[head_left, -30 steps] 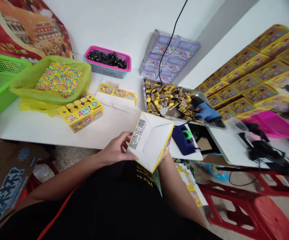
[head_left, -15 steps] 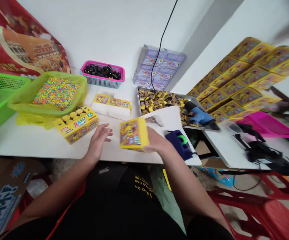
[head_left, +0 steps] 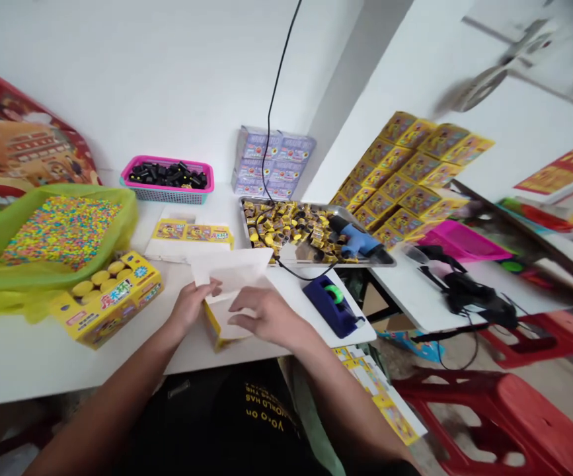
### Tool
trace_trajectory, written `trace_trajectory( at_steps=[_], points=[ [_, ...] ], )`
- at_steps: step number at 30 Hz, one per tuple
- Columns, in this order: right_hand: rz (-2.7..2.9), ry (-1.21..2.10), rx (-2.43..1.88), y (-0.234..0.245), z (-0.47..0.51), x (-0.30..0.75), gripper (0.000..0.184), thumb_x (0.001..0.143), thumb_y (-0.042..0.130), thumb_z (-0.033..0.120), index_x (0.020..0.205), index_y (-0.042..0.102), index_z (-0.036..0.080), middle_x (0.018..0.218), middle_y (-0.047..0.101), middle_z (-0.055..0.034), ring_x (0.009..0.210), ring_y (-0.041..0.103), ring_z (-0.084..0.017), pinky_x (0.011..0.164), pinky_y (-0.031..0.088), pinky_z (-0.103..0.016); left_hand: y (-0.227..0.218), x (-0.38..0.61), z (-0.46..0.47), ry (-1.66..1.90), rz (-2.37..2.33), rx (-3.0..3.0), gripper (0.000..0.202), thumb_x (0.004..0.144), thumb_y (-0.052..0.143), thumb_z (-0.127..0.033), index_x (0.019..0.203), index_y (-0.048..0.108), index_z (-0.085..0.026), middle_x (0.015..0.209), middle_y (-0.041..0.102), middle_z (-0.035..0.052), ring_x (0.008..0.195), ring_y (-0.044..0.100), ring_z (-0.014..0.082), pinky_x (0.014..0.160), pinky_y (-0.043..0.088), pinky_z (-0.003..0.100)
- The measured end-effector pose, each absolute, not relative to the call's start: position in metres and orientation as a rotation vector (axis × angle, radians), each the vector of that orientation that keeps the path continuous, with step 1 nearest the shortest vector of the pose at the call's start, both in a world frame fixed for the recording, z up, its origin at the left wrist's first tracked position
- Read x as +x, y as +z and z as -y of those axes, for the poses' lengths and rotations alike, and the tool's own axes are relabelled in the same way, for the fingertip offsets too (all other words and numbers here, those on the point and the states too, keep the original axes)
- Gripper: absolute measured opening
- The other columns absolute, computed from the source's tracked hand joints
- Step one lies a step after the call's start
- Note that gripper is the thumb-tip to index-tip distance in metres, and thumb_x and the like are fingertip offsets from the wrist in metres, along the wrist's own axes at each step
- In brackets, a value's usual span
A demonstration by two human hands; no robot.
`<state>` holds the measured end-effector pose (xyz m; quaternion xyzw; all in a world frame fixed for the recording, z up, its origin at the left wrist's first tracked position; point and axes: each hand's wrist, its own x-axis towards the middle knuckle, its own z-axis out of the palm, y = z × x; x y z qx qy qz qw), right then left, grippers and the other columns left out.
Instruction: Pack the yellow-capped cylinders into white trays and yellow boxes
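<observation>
A small yellow carton (head_left: pixel 211 325) stands near the table's front edge, its white inner flap (head_left: pixel 229 266) raised at the back. My left hand (head_left: pixel 191 304) grips the carton's left edge, thumb against the white cardboard. Over the carton's right side is my right hand (head_left: pixel 269 314), fingers bent and apart at the white flaps, with nothing visible between them. Its palm side is hidden. To the left, an open yellow box (head_left: pixel 122 301) holds several yellow-topped cylinders. Behind the carton lie flat printed cardboard pieces (head_left: pixel 191 233).
A yellow-lined basin (head_left: pixel 130 218) holds coloured beads. Behind are a pink basket (head_left: pixel 209 175) of black parts and a metal tray (head_left: pixel 388 261) of small cups. A blue tape dispenser (head_left: pixel 333 314) sits right, near stacked yellow boxes (head_left: pixel 405 178) and a red stool (head_left: pixel 524 403).
The carton has turned and now shows its white inside, flaps up. My left hand has taken hold of its edge; my right hand has released its side and moved over the flaps. The view has shifted right.
</observation>
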<state>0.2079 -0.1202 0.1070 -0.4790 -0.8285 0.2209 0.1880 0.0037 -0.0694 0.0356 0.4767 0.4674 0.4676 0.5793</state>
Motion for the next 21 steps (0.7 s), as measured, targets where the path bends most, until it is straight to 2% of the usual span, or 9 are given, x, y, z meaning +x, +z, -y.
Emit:
trace_trajectory(
  at_steps=[2, 5, 7, 9, 11, 14, 16, 19, 21],
  points=[
    [2.002, 0.671, -1.274, 0.118, 0.101, 0.246, 0.021, 0.095, 0.061, 0.038, 0.093, 0.073, 0.021, 0.091, 0.075, -0.0051, 0.081, 0.070, -0.018, 0.077, 0.056, -0.031, 0.041, 0.005, 0.054, 1.158, -1.123, 1.063, 0.033, 0.062, 0.071, -0.045, 0.076, 0.076, -0.016, 0.076, 0.075, 0.0071, 0.084, 0.069, 0.0279, 0.083, 0.051, 0.037],
    [1.645, 0.363, -1.767, 0.125, 0.044, 0.298, 0.026, 0.097, 0.055, 0.038, 0.097, 0.072, 0.019, 0.091, 0.075, -0.0075, 0.084, 0.070, -0.020, 0.076, 0.054, -0.031, 0.050, 0.008, 0.026, 1.293, -1.191, 0.995, 0.027, 0.055, 0.067, -0.038, 0.069, 0.074, -0.016, 0.065, 0.071, 0.0044, 0.073, 0.066, 0.0245, 0.072, 0.049, 0.033],
    [1.629, 0.263, -2.208, 0.119, -0.001, 0.319, 0.020, 0.093, 0.059, 0.030, 0.100, 0.074, 0.018, 0.101, 0.076, -0.0098, 0.096, 0.070, -0.023, 0.083, 0.052, -0.031, 0.051, 0.012, 0.011, 1.354, -1.185, 0.992, 0.026, 0.052, 0.064, -0.037, 0.065, 0.073, -0.016, 0.066, 0.072, 0.0049, 0.073, 0.065, 0.0246, 0.071, 0.048, 0.033],
    [1.622, 0.262, -2.359, 0.107, -0.039, 0.329, 0.024, 0.083, 0.069, 0.023, 0.105, 0.075, 0.016, 0.108, 0.076, -0.0142, 0.103, 0.069, -0.027, 0.085, 0.051, -0.032, 0.047, 0.015, 0.002, 1.320, -1.144, 1.046, 0.025, 0.053, 0.064, -0.037, 0.063, 0.072, -0.016, 0.068, 0.073, 0.0060, 0.075, 0.065, 0.0250, 0.073, 0.048, 0.034],
    [1.631, 0.305, -2.391, 0.091, -0.067, 0.331, 0.044, 0.076, 0.076, 0.021, 0.119, 0.072, 0.016, 0.109, 0.076, -0.0140, 0.100, 0.070, -0.027, 0.082, 0.052, -0.031, 0.040, 0.015, -0.001, 1.260, -1.108, 1.102, 0.027, 0.055, 0.068, -0.039, 0.066, 0.073, -0.016, 0.071, 0.074, 0.0065, 0.077, 0.066, 0.0261, 0.077, 0.048, 0.035],
    [1.674, 0.377, -2.395, 0.070, -0.091, 0.332, 0.068, 0.075, 0.076, 0.023, 0.141, 0.059, 0.022, 0.107, 0.076, -0.0077, 0.091, 0.072, -0.022, 0.076, 0.053, -0.026, 0.031, 0.012, 0.001, 1.224, -1.091, 1.160, 0.033, 0.058, 0.073, -0.043, 0.077, 0.076, -0.017, 0.084, 0.078, 0.0071, 0.089, 0.067, 0.0286, 0.082, 0.048, 0.035],
    [1.711, 0.411, -2.395, 0.061, -0.099, 0.334, 0.070, 0.076, 0.072, 0.023, 0.144, 0.056, 0.023, 0.108, 0.075, -0.0060, 0.089, 0.071, -0.020, 0.074, 0.054, -0.025, 0.030, 0.008, 0.002, 1.183, -1.128, 1.166, 0.033, 0.058, 0.071, -0.044, 0.075, 0.076, -0.017, 0.086, 0.078, 0.0076, 0.090, 0.067, 0.0291, 0.080, 0.048, 0.035],
    [1.783, 0.445, -2.407, 0.055, -0.105, 0.339, 0.064, 0.076, 0.067, 0.022, 0.140, 0.059, 0.022, 0.108, 0.074, -0.0068, 0.088, 0.071, -0.021, 0.073, 0.055, -0.026, 0.031, 0.002, -0.001, 1.117, -1.173, 1.117, 0.032, 0.057, 0.062, -0.043, 0.068, 0.075, -0.016, 0.077, 0.076, 0.0083, 0.081, 0.066, 0.0281, 0.071, 0.046, 0.034],
    [1.863, 0.437, -2.397, 0.054, -0.106, 0.339, 0.066, 0.073, 0.068, 0.022, 0.139, 0.061, 0.024, 0.114, 0.072, -0.0074, 0.094, 0.070, -0.022, 0.079, 0.056, -0.028, 0.034, -0.003, -0.004, 1.109, -1.157, 1.105, 0.031, 0.057, 0.059, -0.041, 0.067, 0.075, -0.016, 0.074, 0.075, 0.0083, 0.077, 0.066, 0.0274, 0.068, 0.046, 0.033]
  ],
)
